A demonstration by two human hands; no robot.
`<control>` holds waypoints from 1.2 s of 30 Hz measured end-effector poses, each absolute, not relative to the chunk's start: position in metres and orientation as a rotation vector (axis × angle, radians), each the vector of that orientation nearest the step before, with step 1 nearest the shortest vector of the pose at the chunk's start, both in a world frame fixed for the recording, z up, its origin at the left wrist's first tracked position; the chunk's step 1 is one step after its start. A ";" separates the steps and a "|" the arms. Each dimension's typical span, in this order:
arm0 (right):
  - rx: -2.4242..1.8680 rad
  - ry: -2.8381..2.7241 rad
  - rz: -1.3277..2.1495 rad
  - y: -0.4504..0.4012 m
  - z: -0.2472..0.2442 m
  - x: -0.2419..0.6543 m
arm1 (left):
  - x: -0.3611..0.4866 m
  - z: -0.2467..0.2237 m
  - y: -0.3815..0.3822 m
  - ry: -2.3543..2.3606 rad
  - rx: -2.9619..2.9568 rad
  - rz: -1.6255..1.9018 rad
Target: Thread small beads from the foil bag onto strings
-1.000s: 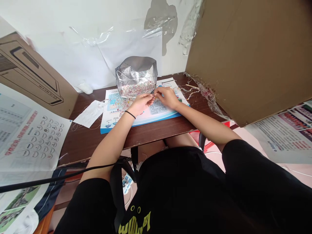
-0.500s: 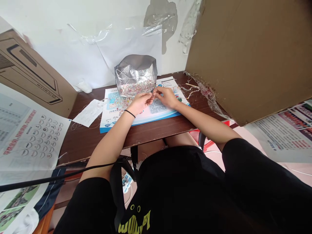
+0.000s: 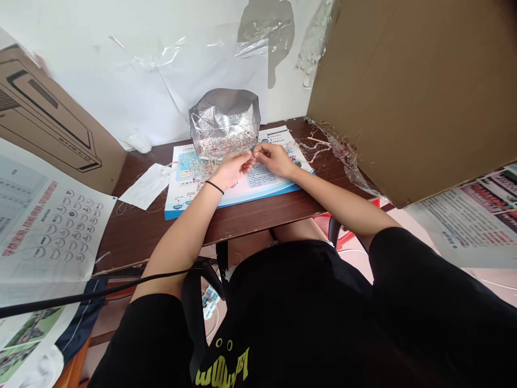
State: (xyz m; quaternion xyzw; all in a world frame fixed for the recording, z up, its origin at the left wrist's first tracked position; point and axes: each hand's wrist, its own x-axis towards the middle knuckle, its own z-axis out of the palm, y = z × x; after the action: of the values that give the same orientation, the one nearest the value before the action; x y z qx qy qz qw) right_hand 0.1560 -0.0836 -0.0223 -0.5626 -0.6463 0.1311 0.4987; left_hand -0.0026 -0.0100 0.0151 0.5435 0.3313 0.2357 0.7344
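My left hand (image 3: 233, 171) and my right hand (image 3: 275, 160) meet fingertip to fingertip over a printed white board with a blue edge (image 3: 242, 200). Both are closed in a pinch; whatever lies between the fingers is too small to make out. Just behind them stands an open silvery bag (image 3: 226, 121) with many tiny coloured beads (image 3: 226, 144) in it. Strung or loose beads (image 3: 201, 170) lie on the board beside my left hand. A black band circles my left wrist.
The brown table (image 3: 246, 222) has cardboard boxes at the left (image 3: 48, 118) and right (image 3: 407, 102). A paper slip (image 3: 146, 187) lies left of the board. Bead strands (image 3: 319, 153), a thin stick and crumpled plastic (image 3: 355, 172) are at the right. A black cable (image 3: 121, 285) crosses the lower left.
The view has shifted very slightly. Both hands keep nearly the same place and their pinched pose.
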 end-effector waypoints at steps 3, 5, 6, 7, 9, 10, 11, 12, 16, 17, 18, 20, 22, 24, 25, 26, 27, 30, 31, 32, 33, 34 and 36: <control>-1.343 -1.559 0.317 -0.083 -0.023 0.156 | -0.003 0.015 -0.010 0.725 1.196 0.521; -1.338 -1.550 0.323 -0.082 -0.024 0.156 | -0.003 0.014 -0.009 0.715 1.195 0.518; -1.336 -1.545 0.325 -0.082 -0.024 0.156 | -0.003 0.013 -0.008 0.711 1.193 0.516; -1.336 -1.540 0.326 -0.082 -0.024 0.156 | -0.003 0.013 -0.008 0.710 1.190 0.515; -1.342 -1.536 0.321 -0.082 -0.024 0.156 | -0.003 0.013 -0.008 0.711 1.184 0.513; -1.349 -1.535 0.316 -0.082 -0.023 0.156 | -0.003 0.013 -0.008 0.711 1.181 0.512; -1.356 -1.534 0.311 -0.083 -0.023 0.156 | -0.003 0.013 -0.008 0.714 1.178 0.513; -1.365 -1.531 0.307 -0.083 -0.022 0.155 | -0.003 0.013 -0.008 0.717 1.175 0.514; -1.393 -1.480 0.299 -0.085 -0.019 0.154 | -0.003 0.015 -0.008 0.735 1.168 0.513; -1.397 -1.465 0.296 -0.085 -0.019 0.154 | -0.004 0.015 -0.008 0.735 1.169 0.512; -1.400 -1.454 0.293 -0.085 -0.019 0.154 | -0.004 0.015 -0.009 0.733 1.171 0.512; -1.403 -1.448 0.291 -0.085 -0.019 0.154 | -0.003 0.015 -0.009 0.732 1.171 0.514; -1.405 -1.454 0.292 -0.085 -0.019 0.155 | -0.003 0.015 -0.010 0.739 1.164 0.523; -1.406 -1.458 0.300 -0.085 -0.019 0.155 | -0.004 0.016 -0.009 0.748 1.158 0.554; -1.408 -1.457 0.307 -0.085 -0.019 0.155 | -0.004 0.018 -0.008 0.753 1.160 0.582; -1.411 -1.456 0.314 -0.085 -0.019 0.155 | -0.006 0.021 -0.005 0.760 1.168 0.622; -1.414 -1.454 0.320 -0.085 -0.018 0.155 | -0.008 0.023 -0.002 0.770 1.175 0.675; -1.424 -1.454 0.325 -0.085 -0.018 0.154 | -0.016 0.033 0.014 0.843 1.148 0.862; -1.426 -1.455 0.323 -0.085 -0.019 0.154 | -0.019 0.035 0.020 0.879 1.116 0.908; -1.425 -1.458 0.321 -0.085 -0.019 0.154 | -0.022 0.037 0.025 0.917 1.080 0.941; -1.423 -1.463 0.319 -0.085 -0.020 0.155 | -0.025 0.039 0.031 0.947 1.042 0.967; -1.421 -1.471 0.316 -0.084 -0.020 0.155 | -0.028 0.039 0.036 0.959 1.015 0.986; -1.420 -1.487 0.313 -0.084 -0.021 0.155 | -0.032 0.038 0.045 0.931 1.013 1.007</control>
State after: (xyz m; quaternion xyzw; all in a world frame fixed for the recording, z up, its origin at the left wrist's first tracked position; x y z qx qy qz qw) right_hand 0.1552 -0.0838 -0.0215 -0.5889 -0.6165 0.1296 0.5062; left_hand -0.0323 0.0447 0.0377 0.4475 0.4112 0.4448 0.6579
